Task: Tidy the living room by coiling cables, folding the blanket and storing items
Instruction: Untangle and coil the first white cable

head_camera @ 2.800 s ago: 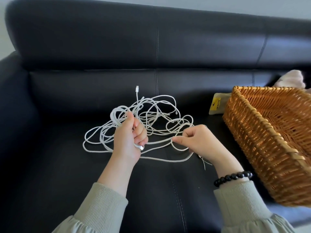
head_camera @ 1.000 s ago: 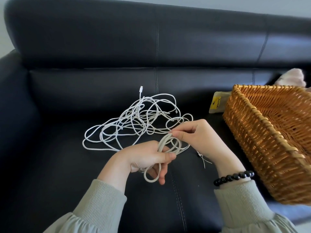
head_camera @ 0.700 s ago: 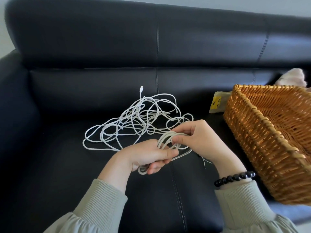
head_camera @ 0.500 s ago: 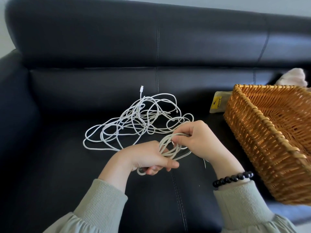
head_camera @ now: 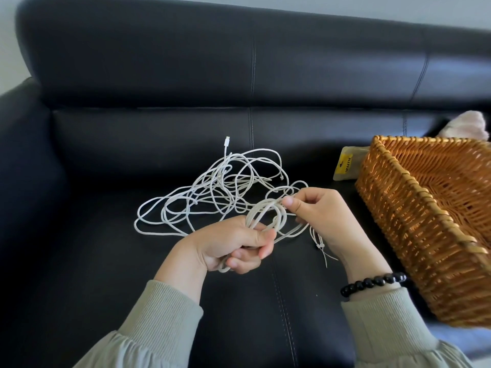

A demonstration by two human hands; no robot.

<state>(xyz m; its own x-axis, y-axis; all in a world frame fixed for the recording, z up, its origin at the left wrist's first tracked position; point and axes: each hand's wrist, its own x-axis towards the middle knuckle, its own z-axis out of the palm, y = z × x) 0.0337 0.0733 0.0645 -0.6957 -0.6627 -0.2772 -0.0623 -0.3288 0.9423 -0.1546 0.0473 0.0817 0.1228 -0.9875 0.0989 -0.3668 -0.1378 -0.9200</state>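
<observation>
A long white cable (head_camera: pixel 212 192) lies in a loose tangle on the black leather sofa seat (head_camera: pixel 79 261), its plug end pointing toward the backrest. My left hand (head_camera: pixel 233 245) grips a small bundle of coiled loops of this cable. My right hand (head_camera: pixel 321 216) pinches the top of the same loops between thumb and forefinger, just to the right of the left hand. A thin white tie (head_camera: pixel 322 251) hangs below my right hand.
A woven wicker basket (head_camera: pixel 414 224) stands on the seat at the right, close to my right wrist. A yellow-labelled packet (head_camera: pixel 345 166) lies behind its left corner. A pale pink soft thing (head_camera: pixel 465 126) shows behind the basket.
My left hand came down from the tangle with gathered loops and now holds them in front of it. My right hand has moved in to pinch the loops; the coil has tightened.
</observation>
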